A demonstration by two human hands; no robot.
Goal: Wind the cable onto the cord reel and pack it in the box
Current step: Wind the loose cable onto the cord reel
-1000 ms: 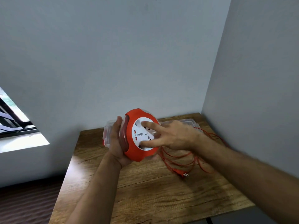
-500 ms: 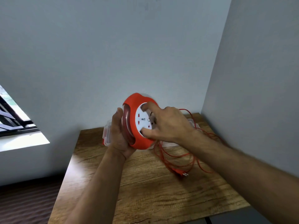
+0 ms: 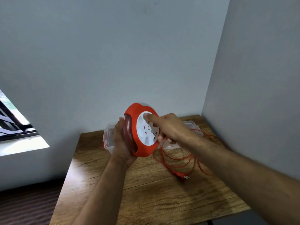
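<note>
A round red cord reel (image 3: pixel 134 117) with a white socket face is held up above the wooden table (image 3: pixel 146 200). My left hand (image 3: pixel 121 143) grips its back and rim. My right hand (image 3: pixel 167 127) lies on the white face, index finger on its upper edge and thumb at the lower edge. The red cable (image 3: pixel 175 161) runs from the reel's underside and lies in loose loops on the table, ending in a red two-pin plug (image 3: pixel 181 175). A clear plastic box (image 3: pixel 108 137) stands behind the reel against the wall, largely hidden by my hands.
The table fills a corner, with grey walls behind and at the right. Its left and front edges drop to a dark floor. A window (image 3: pixel 14 120) is at the far left.
Both hands have lifted the reel higher and tilted its face rightwards. My right hand's fingers have shifted around the white face, index finger now at its top edge. The cable loops have shifted slightly.
</note>
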